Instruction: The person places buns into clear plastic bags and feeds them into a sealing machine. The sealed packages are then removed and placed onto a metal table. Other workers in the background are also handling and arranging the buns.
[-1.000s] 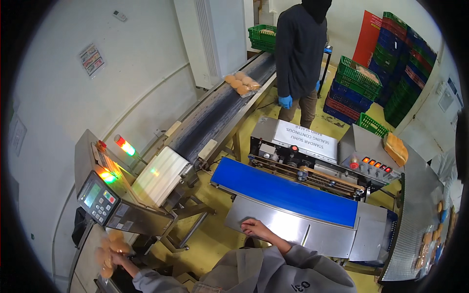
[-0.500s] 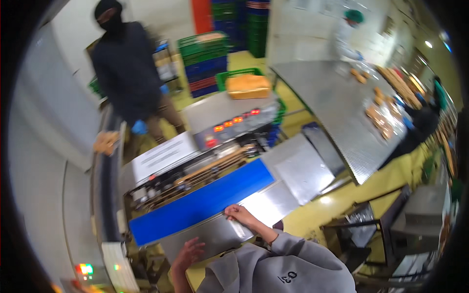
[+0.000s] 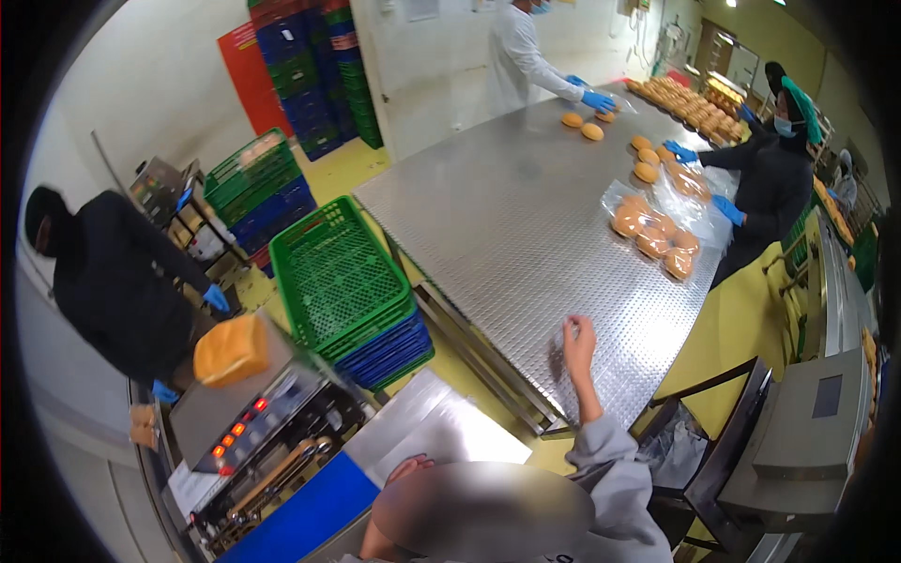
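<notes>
My right hand (image 3: pixel 579 345) is raised over the near edge of the textured metal table (image 3: pixel 450 197), its fingers curled in and nothing visible in them. Low in the middle, my left hand (image 3: pixel 410 467) shows only in part beside a bare metal plate (image 3: pixel 441 427); a blurred oval covers the rest, so its fingers cannot be read. Left of that hand lies a blue belt (image 3: pixel 305 511). Alongside the belt runs a machine with red lit displays (image 3: pixel 239 430). A bread loaf (image 3: pixel 231 350) rests on the machine's metal top.
An open green crate (image 3: pixel 338 272) tops a stack between machine and table. A person in dark clothes (image 3: pixel 122 277) stands at far left. Co-workers' blue-gloved hands (image 3: pixel 598 100) handle buns at the table's far side. Bagged buns (image 3: pixel 652 230) lie there. A dark-framed stand (image 3: pixel 704 436) is at right.
My view has swung right, toward the big table. My right hand has left the metal ledge beside the blue belt and is now up by the table's edge. My left hand is now mostly covered.
</notes>
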`<state>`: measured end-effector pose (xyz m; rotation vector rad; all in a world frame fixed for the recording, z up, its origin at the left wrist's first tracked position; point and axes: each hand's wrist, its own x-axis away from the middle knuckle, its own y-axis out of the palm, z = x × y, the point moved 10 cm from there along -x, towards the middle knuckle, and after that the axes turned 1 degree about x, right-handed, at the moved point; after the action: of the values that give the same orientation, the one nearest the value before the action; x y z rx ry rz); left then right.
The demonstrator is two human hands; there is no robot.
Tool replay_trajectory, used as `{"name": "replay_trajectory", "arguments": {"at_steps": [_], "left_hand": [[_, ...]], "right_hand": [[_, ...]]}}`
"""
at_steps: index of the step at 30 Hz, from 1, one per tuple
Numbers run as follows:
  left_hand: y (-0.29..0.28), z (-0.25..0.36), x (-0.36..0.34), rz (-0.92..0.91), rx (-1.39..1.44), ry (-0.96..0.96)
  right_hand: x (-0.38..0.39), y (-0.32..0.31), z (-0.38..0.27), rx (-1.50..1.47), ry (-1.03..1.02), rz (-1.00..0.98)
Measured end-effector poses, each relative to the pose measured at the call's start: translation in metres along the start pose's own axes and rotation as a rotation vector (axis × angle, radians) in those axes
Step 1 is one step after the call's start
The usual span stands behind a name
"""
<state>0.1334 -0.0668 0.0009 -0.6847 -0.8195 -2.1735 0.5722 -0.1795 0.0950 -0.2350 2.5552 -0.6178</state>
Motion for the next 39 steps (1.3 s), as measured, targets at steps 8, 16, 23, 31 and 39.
{"name": "replay_trajectory", "arguments": {"at_steps": [8,16,23,31,39], "left_hand": [[0.057,0.014,-0.048,0.144,-0.066,0.023],[0.057,0.012,-0.057,0.273,-0.235,0.002],[0.066,0.027,-0.069,0.333,-0.192,0.127],[0.130,0.040,-0.098,0.171,-0.195,0.203],[0.193,0.021,-0.114,-0.032,-0.217,0.222]], "right_hand": [[-0.242,-0.069,0.168,0.691,0.114,0.167],[-0.307,-0.072,0.188,1.083,-0.308,-0.092],[-0.255,-0.078,0.169,0.917,-0.183,0.108],[-0.123,-0.092,0.099,0.769,-0.092,-0.112],[0.013,-0.112,-0.002,0.537,-0.081,-0.275]]}}
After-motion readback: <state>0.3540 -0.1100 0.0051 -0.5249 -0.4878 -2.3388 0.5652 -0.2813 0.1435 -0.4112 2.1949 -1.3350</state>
